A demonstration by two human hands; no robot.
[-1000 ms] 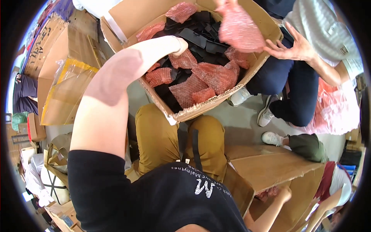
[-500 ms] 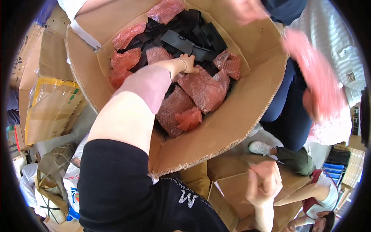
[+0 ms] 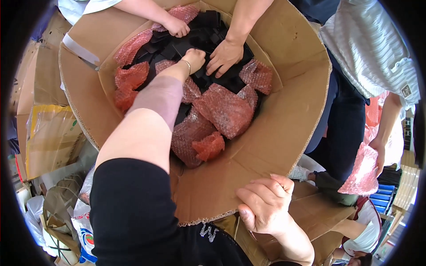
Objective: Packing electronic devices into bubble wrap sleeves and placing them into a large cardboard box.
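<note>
A large cardboard box (image 3: pixel 253 173) holds a heap of flat black plastic pieces (image 3: pixel 199 37). Pink bubble wrap (image 3: pixel 224 108) lies over and around them in several pieces. My left hand (image 3: pixel 194 60) reaches deep into the box with its fingers curled down among the black pieces; what they grip, if anything, is hidden. Curled closed over the near right rim is my right hand (image 3: pixel 268 204); nothing can be made out inside it. Close beside my left hand, another person's hand (image 3: pixel 226 57) touches the black pieces, and a further hand (image 3: pixel 176 27) rests above them.
At the right, another person's hand holds a piece of pink bubble wrap (image 3: pixel 361 173). A person in a striped light shirt (image 3: pixel 372 44) stands at the box's right side. Taped cartons (image 3: pixel 55 142) and bags (image 3: pixel 62 199) line the left. Another open carton (image 3: pixel 306 217) sits below right.
My left hand has moved left and slightly upward over the black pieces. My right hand has come left to the box rim. Two other hands have reached into the box.
</note>
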